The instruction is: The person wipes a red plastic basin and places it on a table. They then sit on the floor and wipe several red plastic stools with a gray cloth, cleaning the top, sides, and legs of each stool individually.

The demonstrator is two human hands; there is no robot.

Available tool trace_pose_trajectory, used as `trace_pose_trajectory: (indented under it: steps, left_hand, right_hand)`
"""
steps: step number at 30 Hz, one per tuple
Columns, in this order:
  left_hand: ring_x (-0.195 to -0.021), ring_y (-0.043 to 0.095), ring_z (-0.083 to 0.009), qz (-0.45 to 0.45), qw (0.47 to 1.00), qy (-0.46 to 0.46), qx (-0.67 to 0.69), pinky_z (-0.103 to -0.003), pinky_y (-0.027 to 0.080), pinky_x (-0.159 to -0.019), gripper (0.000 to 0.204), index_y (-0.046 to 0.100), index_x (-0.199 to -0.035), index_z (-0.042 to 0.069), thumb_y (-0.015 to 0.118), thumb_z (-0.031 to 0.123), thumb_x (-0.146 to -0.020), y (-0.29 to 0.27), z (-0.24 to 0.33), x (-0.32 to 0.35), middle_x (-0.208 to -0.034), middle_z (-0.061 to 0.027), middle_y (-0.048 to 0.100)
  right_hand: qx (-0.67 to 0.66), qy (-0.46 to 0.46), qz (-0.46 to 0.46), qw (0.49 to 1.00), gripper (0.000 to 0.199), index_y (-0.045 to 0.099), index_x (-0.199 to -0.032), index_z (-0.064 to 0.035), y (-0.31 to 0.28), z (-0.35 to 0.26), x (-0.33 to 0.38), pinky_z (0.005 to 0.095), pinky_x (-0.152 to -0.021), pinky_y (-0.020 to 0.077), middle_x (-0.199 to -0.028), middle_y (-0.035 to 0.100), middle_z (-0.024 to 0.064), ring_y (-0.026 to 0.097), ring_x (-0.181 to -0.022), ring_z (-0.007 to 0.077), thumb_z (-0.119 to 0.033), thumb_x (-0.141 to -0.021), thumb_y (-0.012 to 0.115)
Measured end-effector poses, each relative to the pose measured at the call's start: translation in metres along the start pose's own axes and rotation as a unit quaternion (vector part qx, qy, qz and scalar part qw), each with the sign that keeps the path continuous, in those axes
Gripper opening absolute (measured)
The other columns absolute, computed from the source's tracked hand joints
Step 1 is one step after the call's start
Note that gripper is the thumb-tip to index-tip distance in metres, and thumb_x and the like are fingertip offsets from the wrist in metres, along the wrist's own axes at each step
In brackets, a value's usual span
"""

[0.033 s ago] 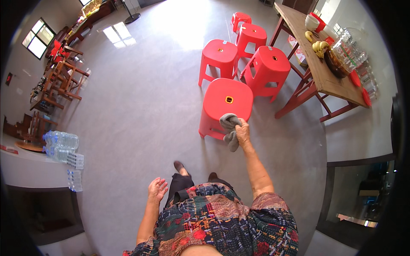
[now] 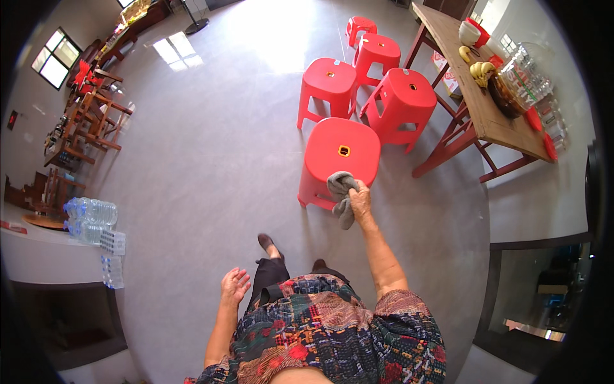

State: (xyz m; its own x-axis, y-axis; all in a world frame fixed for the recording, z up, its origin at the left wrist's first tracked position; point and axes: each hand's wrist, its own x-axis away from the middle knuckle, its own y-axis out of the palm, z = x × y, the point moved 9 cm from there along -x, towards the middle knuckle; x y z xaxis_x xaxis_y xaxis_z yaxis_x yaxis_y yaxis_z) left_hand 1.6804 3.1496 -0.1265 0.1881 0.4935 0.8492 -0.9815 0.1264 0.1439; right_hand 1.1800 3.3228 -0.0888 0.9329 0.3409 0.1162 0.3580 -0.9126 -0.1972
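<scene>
A bunched grey cloth [image 2: 342, 185] is gripped in my right hand [image 2: 360, 201], its loose end hanging down. The cloth is at the near edge of the closest red plastic stool [image 2: 326, 141], over its seat rim and front side; whether it presses on the stool I cannot tell. This stool has a square seat with a yellow-rimmed hole in the middle. My left hand [image 2: 235, 285] is held low at my left side, empty, its fingers loosely apart and touching nothing.
Several more red stools [image 2: 409, 89] stand just beyond. At right, a wooden table [image 2: 492, 125] carries bananas [image 2: 481, 73], a white bowl [image 2: 469, 33] and a large glass jar [image 2: 507, 96]. Water bottles [image 2: 89, 217] stand at left, wooden chairs [image 2: 105, 121] behind them.
My right hand and the cloth have shifted very slightly left. The stools and my left hand look practically the same.
</scene>
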Motion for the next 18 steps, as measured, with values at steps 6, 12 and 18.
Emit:
trace_pose_trajectory:
  steps: [6,12,18]
  left_hand:
    - [-0.090,0.057,-0.0287,0.018,0.999,-0.033,-0.026,-0.044,0.048,-0.070,0.036,0.046,-0.115,0.010,0.058,0.019,-0.083,0.027,0.063,-0.060,-0.105,-0.0106,0.057]
    - [-0.086,0.059,-0.0271,0.024,0.996,-0.023,-0.085,-0.042,0.050,-0.066,0.035,0.046,-0.115,0.009,0.057,0.017,-0.083,0.074,0.188,-0.121,-0.100,-0.0107,0.058]
    - [-0.083,0.061,-0.0219,0.010,0.984,0.029,-0.176,-0.037,0.052,-0.063,0.032,0.049,-0.113,0.008,0.057,0.016,-0.083,0.153,0.328,-0.188,-0.096,-0.0098,0.062]
  right_hand:
    - [0.130,0.021,0.015,0.991,0.049,0.051,-0.113,-0.0054,0.067,0.020,-0.036,0.0425,-0.082,0.0464,-0.101,0.061,0.0212,0.059,-0.095,0.0364,-0.026,-0.072,0.068]
    - [0.364,-0.052,0.038,0.929,0.034,0.053,-0.108,-0.0074,0.135,0.030,-0.103,0.0484,-0.078,0.0446,-0.090,0.059,0.0203,0.056,-0.085,0.0393,-0.013,-0.075,0.056]
    - [0.228,0.064,0.183,0.954,0.025,0.054,-0.097,-0.0025,0.120,0.036,-0.160,0.0415,-0.061,0.0505,-0.083,0.061,0.0161,0.063,-0.068,0.0295,0.002,-0.073,0.048]
